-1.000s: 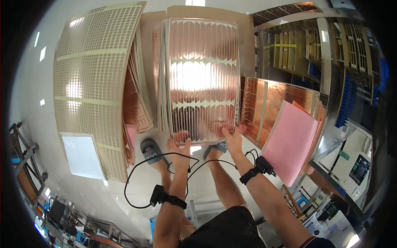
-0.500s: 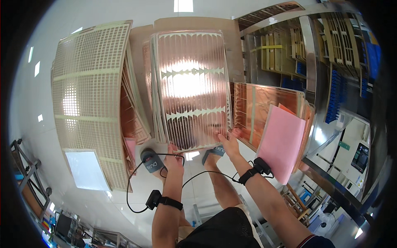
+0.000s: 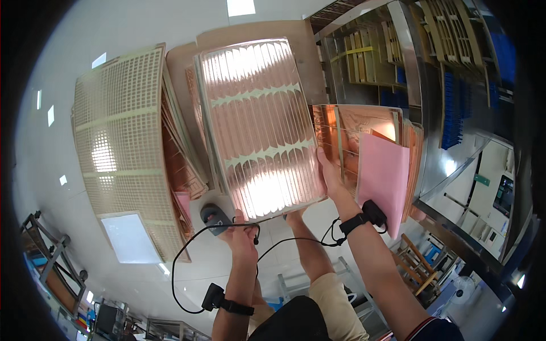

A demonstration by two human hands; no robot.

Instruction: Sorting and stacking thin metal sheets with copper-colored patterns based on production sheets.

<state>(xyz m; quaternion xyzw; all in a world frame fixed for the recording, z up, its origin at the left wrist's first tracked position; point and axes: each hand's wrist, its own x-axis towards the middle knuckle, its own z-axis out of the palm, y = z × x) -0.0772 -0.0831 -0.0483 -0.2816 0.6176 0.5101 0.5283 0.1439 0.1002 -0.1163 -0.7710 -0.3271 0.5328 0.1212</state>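
Storage rack: A metal rack [image 3: 429,108] of tan boards and blue parts stands along the far right.
Gridded panel: A pale green panel [image 3: 122,125] with a square grid stands at left, a white sheet [image 3: 131,238] over its near end.
Striped copper panel: The copper panel [image 3: 259,119], ribbed and crossed by pale green bands, fills the centre between both hands; brown cardboard [image 3: 244,29] shows past its far edge. Half a second ago one glare patch sat mid-panel; now two shine, far and near. Its slant in view has grown, and its near edge now almost hides the right slipper.
Copper sheets: A stack of sheets [image 3: 369,119] stands just right of the panel, a pink sheet [image 3: 384,176] across its front.
Right hand: The hand [image 3: 333,176], at the near right corner half a second earlier, now lies farther up the right edge, fingers extended against it. Whether they clamp it cannot be told.
Left hand: The hand [image 3: 242,236] is at the near left corner, one fingertip touching the edge, other fingers bent below; a firm grip cannot be confirmed.
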